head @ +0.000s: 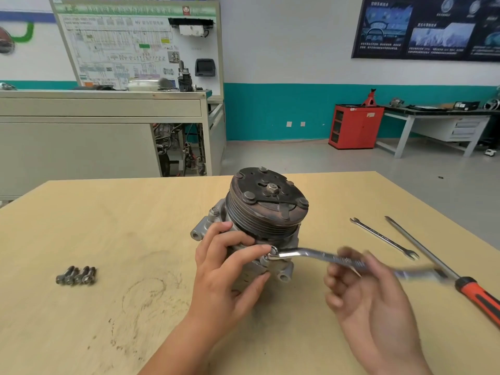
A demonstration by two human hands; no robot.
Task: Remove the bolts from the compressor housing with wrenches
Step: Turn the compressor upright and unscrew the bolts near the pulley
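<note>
The compressor (266, 212) stands on the wooden table (135, 217), its rusty pulley face turned up and toward me. My left hand (227, 266) grips its aluminium housing from the left, the thumb lying against the ring end of an offset ring wrench (311, 255). That ring end sits on a bolt at the housing's front. My right hand (362, 293) is blurred, and its fingers touch the wrench shaft from below. I cannot tell whether they curl round it. Several removed bolts (76, 275) lie together on the table at the left.
A slim open-end wrench (384, 238) lies on the table to the right. Beside it is a long screwdriver (443, 269) with a red and black handle, reaching the right edge. Beyond the table are a grey training bench, a red cabinet (355, 125) and open floor.
</note>
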